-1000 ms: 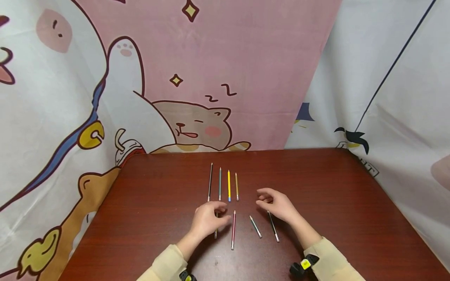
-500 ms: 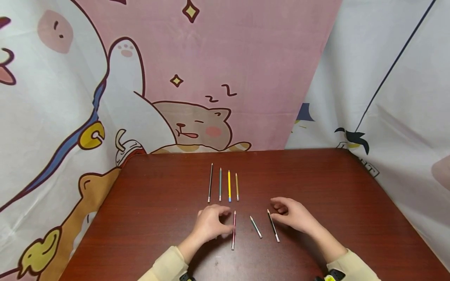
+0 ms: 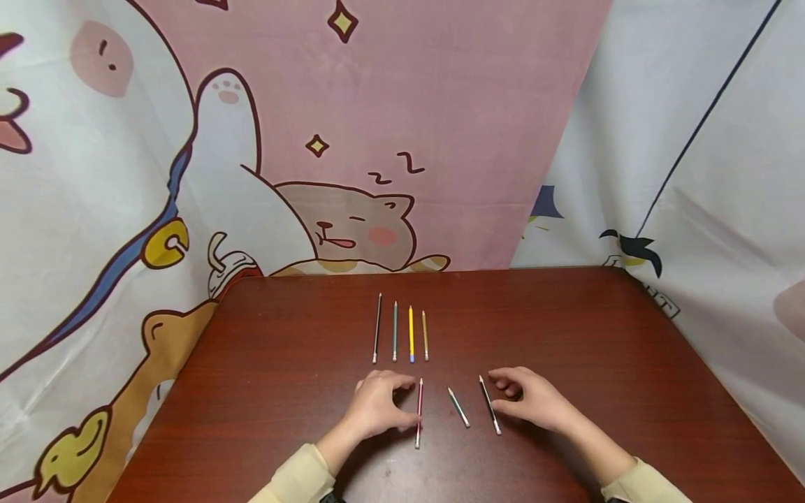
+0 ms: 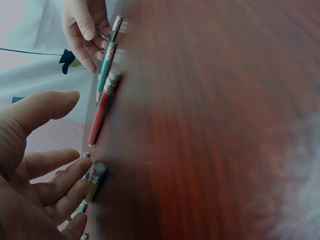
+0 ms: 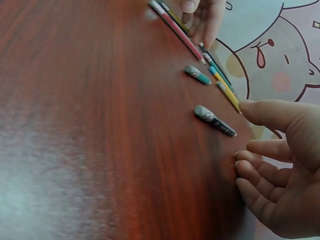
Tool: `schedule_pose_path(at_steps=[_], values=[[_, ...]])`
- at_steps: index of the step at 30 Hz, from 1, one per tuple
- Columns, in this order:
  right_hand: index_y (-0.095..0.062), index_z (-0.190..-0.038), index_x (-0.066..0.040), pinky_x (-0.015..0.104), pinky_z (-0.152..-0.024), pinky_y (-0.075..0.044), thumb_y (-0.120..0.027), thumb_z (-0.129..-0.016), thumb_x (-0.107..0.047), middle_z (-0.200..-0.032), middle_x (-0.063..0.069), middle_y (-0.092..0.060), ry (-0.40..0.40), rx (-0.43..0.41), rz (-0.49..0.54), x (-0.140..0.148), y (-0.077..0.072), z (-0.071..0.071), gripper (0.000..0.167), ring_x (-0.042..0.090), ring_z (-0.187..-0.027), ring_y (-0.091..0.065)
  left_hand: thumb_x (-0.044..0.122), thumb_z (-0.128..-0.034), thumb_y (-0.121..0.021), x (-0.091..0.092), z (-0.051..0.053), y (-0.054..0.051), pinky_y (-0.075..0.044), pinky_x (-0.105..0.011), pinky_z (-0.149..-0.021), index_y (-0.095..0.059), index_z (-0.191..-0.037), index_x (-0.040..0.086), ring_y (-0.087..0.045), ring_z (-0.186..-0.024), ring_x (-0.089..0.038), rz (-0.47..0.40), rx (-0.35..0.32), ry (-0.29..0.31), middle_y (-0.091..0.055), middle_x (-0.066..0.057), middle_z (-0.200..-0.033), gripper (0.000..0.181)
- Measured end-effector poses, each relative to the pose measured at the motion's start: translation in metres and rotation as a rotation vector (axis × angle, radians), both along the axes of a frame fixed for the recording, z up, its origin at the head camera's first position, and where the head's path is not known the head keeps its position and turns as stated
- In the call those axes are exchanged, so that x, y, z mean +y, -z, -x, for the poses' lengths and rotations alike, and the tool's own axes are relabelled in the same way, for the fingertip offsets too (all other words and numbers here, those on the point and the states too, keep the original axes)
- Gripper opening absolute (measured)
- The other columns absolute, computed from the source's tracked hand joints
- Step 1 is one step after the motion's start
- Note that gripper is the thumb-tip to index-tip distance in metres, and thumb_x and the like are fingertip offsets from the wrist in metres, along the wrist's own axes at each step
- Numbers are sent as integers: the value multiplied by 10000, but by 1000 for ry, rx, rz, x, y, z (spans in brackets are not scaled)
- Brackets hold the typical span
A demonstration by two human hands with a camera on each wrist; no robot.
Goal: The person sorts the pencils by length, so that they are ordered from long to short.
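Note:
The left hand is beside a red pencil, thumb tip at its shaft, fingers loosely bent and gripping nothing. In the left wrist view a gap shows between that hand and the red pencil; an olive pencil lies near its fingers. The right hand is just right of a black pencil, holding nothing; in the right wrist view its thumb and fingers are apart, near the black pencil. Between the hands lies a short green pencil, tilted.
Farther back on the brown table a row of pencils lies side by side: black, teal, yellow and gold. Behind the table hangs a cartoon-printed cloth.
The right hand has moved right and nearer the person, from over the black pencil to its right side. The left hand has shifted slightly right and nearer, to the red pencil. The pencils look unmoved.

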State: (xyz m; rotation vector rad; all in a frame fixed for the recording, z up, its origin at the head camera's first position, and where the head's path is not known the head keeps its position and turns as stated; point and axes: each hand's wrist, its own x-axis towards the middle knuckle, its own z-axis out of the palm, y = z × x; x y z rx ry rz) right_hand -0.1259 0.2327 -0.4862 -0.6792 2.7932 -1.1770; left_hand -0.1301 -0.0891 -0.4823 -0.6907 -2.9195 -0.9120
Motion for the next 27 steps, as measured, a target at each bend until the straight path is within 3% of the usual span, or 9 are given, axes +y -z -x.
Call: schedule_pose_path(at_steps=[11,18,27], values=[[-676,-1171,-56,296,-727,-496,-832,-799,-263,-982,-24,-614,32,99,-17,-5,16,-7,454,122,-829,-579,425,-608,-884,4,-3,9,-389,-411,-818,-777,-1032,163,-565,-1033,-219,34,113,-25,-699,51,-1010,510],[-696,-1117,-73,283,-709,-494,-863,-756,-233,-947,-46,-615,47,160,-6,-7,22,-9,429,106,-806,-573,440,-598,-886,6,-1,12,-373,-397,-819,-784,-1018,199,-563,-1006,-193,44,123,-23,-711,76,-981,495],[-697,-1108,-117,287,-714,-481,-891,-713,-243,-931,-84,-586,97,179,-52,-11,26,-10,458,73,-800,-546,490,-570,-886,8,3,15,-383,-392,-838,-776,-1020,209,-545,-968,-159,98,128,-12,-656,117,-897,543]])
